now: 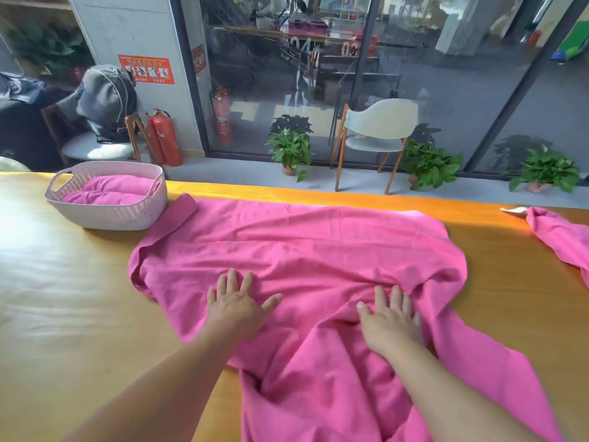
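Observation:
A large pink cloth (302,247) lies spread over the middle of the wooden table (63,298), wrinkled near me and hanging over the near edge. My left hand (237,306) lies flat on its left part with fingers spread and straight. My right hand (390,319) lies flat on the cloth to the right, fingers straight and pointing away from me, beside a bunched ridge of folds. Neither hand grips the fabric.
A pale woven basket (108,212) holding folded pink cloth (111,189) stands at the back left of the table. Another pink cloth (561,237) lies at the right edge. Beyond the table are a white chair (376,135), potted plants (290,148) and fire extinguishers (165,138).

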A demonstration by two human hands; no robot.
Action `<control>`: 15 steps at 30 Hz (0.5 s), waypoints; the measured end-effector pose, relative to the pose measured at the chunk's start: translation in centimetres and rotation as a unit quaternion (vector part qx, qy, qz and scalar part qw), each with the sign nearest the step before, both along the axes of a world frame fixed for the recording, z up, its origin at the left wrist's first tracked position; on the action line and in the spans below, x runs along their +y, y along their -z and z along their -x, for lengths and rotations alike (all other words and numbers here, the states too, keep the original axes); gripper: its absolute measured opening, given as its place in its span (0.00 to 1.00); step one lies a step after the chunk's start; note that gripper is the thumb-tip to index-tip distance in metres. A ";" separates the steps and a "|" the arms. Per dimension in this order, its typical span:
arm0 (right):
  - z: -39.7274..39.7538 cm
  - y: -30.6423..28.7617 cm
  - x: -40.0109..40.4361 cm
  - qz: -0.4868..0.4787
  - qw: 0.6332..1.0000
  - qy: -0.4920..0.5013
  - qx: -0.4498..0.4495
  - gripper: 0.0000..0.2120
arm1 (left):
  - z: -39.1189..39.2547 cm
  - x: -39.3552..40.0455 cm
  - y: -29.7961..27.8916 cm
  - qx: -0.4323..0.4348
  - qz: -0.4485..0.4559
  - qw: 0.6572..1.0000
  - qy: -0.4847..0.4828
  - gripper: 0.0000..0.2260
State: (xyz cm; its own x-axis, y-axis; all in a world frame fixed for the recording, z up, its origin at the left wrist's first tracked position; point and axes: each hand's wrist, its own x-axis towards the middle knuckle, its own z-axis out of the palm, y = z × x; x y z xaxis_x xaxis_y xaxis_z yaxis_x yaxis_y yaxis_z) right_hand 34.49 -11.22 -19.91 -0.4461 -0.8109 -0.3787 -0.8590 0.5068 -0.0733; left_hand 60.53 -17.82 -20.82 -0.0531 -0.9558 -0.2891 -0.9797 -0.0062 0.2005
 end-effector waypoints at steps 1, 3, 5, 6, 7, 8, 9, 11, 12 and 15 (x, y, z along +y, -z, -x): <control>1.9 0.4 -1.0 0.006 1.000 -0.005 0.004 0.32 | 0.4 -0.8 0.1 0.005 -0.001 1.000 0.015 0.41; 5.8 0.3 -3.1 -0.003 1.000 -0.016 0.012 0.30 | 1.5 -1.8 -0.1 0.017 -0.004 0.999 0.045 0.40; 8.2 -0.7 -5.4 -0.034 0.999 -0.001 0.022 0.29 | 2.6 -2.8 -0.3 0.036 0.014 0.998 0.050 0.38; 8.4 -1.4 -6.2 -0.028 0.999 0.012 0.034 0.29 | 3.0 -3.2 -0.4 0.042 0.039 0.998 0.034 0.36; 8.0 -1.8 -6.8 0.001 0.998 0.026 0.057 0.28 | 3.3 -3.6 -0.4 0.041 0.069 0.997 0.011 0.35; 6.7 -2.2 -7.1 0.046 0.996 0.032 0.074 0.26 | 3.4 -4.1 -0.4 0.037 0.090 0.995 -0.013 0.34; 5.1 -2.3 -7.2 0.085 0.993 0.026 0.073 0.24 | 3.4 -4.4 -0.2 0.032 0.092 0.995 -0.027 0.35; 1.5 -1.9 -6.9 0.106 0.994 -0.025 0.012 0.25 | 3.6 -5.0 0.5 0.016 0.049 0.999 -0.016 0.38; 0.1 -1.0 -6.6 0.088 0.994 -0.056 -0.024 0.27 | 3.6 -5.3 0.9 0.005 0.031 1.000 0.002 0.39; 0.7 0.8 -6.2 0.030 0.994 -0.100 -0.031 0.32 | 3.6 -7.2 1.5 0.001 0.015 0.998 0.058 0.41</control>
State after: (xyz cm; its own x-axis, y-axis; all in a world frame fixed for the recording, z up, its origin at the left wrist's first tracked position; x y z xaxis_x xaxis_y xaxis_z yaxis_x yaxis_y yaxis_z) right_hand 33.82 -17.44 -20.72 -0.2514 -0.9026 -0.3494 -0.9349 0.3199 -0.1536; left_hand 56.91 -24.97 -22.32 -0.1648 -0.9512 -0.2608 -0.9729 0.1132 0.2017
